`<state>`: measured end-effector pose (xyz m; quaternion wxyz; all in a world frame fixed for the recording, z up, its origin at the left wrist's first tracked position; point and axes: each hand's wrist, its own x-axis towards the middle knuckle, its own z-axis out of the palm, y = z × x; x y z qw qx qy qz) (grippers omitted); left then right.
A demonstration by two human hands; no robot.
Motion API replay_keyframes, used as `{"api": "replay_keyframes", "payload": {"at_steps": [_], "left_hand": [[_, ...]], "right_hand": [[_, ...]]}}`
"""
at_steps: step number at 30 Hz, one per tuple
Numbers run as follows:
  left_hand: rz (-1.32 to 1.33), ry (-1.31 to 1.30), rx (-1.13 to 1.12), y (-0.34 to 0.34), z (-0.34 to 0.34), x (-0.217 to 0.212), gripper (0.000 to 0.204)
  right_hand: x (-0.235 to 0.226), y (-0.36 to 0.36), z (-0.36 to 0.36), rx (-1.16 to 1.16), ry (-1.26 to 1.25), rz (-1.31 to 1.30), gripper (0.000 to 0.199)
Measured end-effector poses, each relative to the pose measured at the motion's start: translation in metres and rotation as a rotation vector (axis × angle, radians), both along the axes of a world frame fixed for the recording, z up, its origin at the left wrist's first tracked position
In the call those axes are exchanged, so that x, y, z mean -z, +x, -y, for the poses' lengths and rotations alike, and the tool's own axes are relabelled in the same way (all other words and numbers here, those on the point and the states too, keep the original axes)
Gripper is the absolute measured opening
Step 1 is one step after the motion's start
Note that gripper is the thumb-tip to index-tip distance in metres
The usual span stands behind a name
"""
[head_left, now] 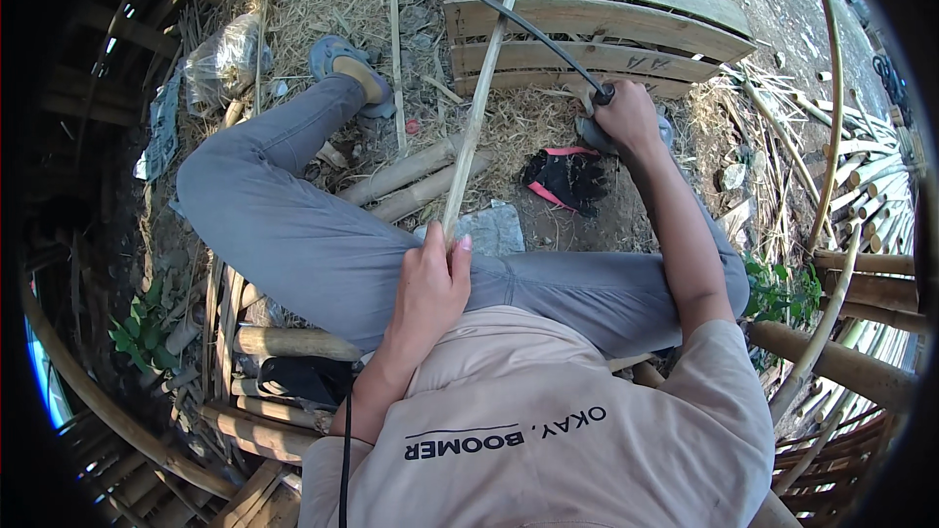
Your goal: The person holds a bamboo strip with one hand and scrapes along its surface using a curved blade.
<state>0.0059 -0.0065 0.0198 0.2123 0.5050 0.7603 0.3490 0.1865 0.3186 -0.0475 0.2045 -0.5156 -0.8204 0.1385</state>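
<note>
My left hand (431, 282), close to my lap, is closed round the lower end of a long pale split-bamboo strip (478, 110). The strip points away from me and leans slightly right. Farther off to the right, my right hand (627, 117) grips the black handle of a long knife with a thin, dark, curved blade (536, 31). That blade reaches up and left, crossing the strip near its far end. Whether the two touch there, I cannot tell. Beneath my right forearm a black and pink cloth item (566, 179) lies on the ground.
A slatted wooden pallet (597, 15) stands ahead. Bamboo poles (416, 176) lie between my legs, beside a grey flat piece (489, 229). Cut bamboo is stacked at right (875, 181). A clear plastic bag (223, 64) sits at far left. Straw litters the ground.
</note>
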Motion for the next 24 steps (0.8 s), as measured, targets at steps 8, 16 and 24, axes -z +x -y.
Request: {"api": "replay_keyframes", "payload": {"at_steps": [8, 16, 24], "left_hand": [[0.101, -0.028, -0.003, -0.004, -0.001, 0.001, 0.029], [0.113, -0.06, 0.007, -0.008, 0.002, 0.001, 0.03], [0.127, -0.03, 0.007, -0.011, -0.001, 0.006, 0.03]], "right_hand": [[-0.002, -0.025, 0.031, -0.281, -0.096, 0.029, 0.026], [-0.006, -0.03, 0.033, -0.278, -0.009, 0.037, 0.027], [0.005, -0.028, 0.016, -0.188, -0.005, 0.058, 0.025]]}}
